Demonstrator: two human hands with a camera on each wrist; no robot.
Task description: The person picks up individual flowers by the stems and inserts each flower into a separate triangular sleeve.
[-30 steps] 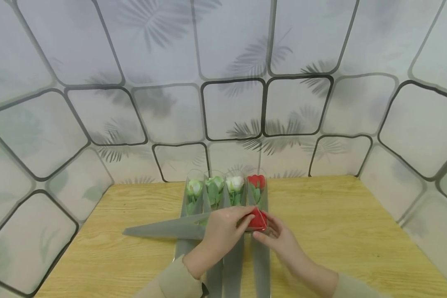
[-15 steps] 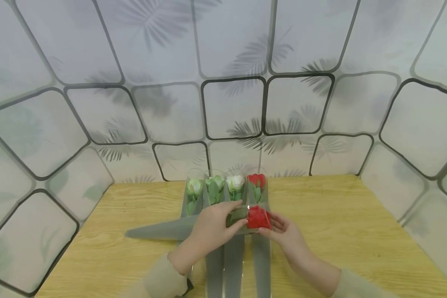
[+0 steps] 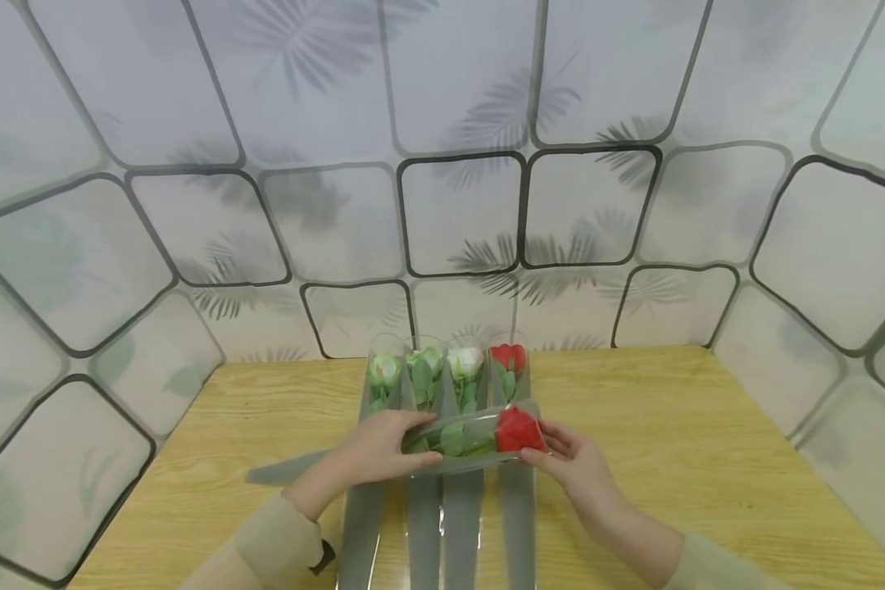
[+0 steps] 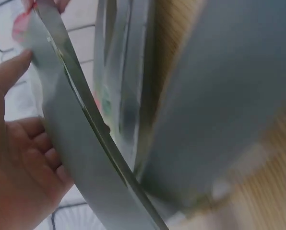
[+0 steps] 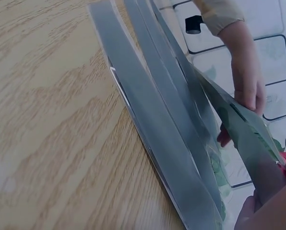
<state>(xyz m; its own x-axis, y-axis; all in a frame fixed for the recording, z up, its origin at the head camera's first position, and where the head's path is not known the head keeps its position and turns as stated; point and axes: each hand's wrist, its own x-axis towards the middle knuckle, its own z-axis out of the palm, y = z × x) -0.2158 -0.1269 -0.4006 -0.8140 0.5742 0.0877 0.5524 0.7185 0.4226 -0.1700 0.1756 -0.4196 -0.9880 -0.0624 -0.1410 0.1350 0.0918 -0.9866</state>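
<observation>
A red rose (image 3: 518,430) in a clear-fronted grey sleeve lies crosswise over a row of wrapped flowers in the head view. My left hand (image 3: 372,447) holds its sleeve left of the leaves, thumb on the near side and fingers on the far side. At the bloom end, my right hand (image 3: 578,467) grips the sleeve's mouth between thumb and fingers. Beneath, side by side, are two greenish-white roses (image 3: 386,371), a white rose (image 3: 465,362) and another red rose (image 3: 508,358), each in its own sleeve. The left wrist view shows my left palm (image 4: 25,177) against the grey sleeve (image 4: 80,139).
The wooden table (image 3: 656,426) extends to both sides of the row. Behind it stands a patterned fabric wall (image 3: 457,213) with leaf prints, close past the bloom ends. The grey sleeve tails (image 3: 460,524) run toward the table's near side.
My left hand has slid left along the sleeve, away from the bloom, uncovering the leaves. The held red rose and my right hand have shifted slightly right.
</observation>
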